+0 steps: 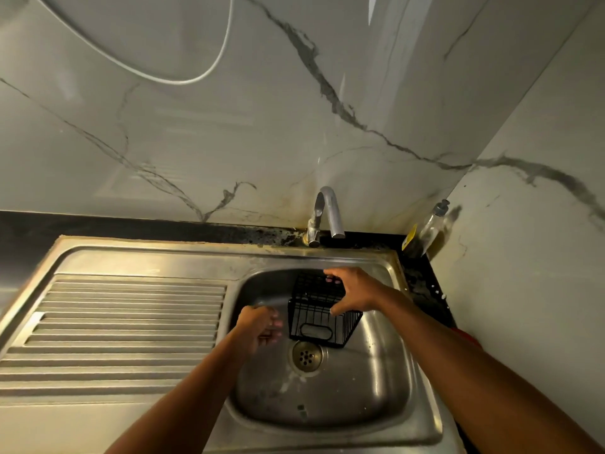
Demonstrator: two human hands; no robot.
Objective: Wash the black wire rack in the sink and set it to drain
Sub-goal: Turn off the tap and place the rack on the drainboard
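Right hand (355, 290) grasps black wire rack (314, 326) near far edge of sink (360, 391); left hand (257, 326) beside it, blurred, grip unclear.

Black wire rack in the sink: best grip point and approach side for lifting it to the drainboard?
Top rim of the black wire rack, from above and its right side, as the right hand does now. The open top appears to face up in the sink, and thin rim wires let fingers hook over.

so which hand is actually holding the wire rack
The right hand: it grips the black wire rack by its top. The left hand is beside it, not touching.
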